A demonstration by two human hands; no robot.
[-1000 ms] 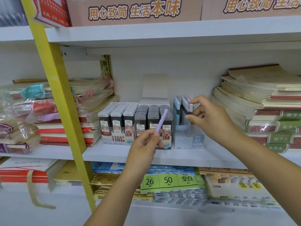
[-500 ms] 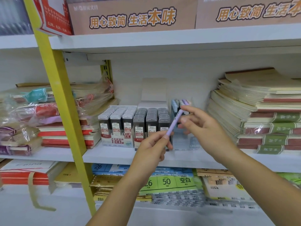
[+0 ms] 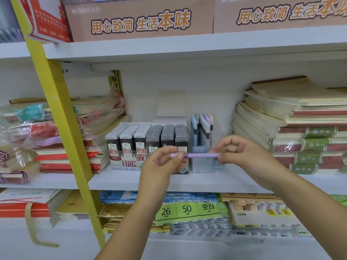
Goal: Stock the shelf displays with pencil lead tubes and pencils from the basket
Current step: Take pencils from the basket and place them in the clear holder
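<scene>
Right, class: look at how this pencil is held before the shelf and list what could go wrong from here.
1. Both the left hand and right hand pinch the purple pencil only near its ends; it could slip and drop when one lets go.
2. The clear holder looks crowded with upright pencils, so pushing another in may tilt neighbours.
3. The left hand is in front of the lead tubes and might knock them.

Left hand [image 3: 162, 162]: fingers curled, pinching one end of a lilac pencil [image 3: 201, 155].
Right hand [image 3: 244, 152]: curled, pinching the other end.
Forearms: both bare, raised — hands level, apart.
</scene>
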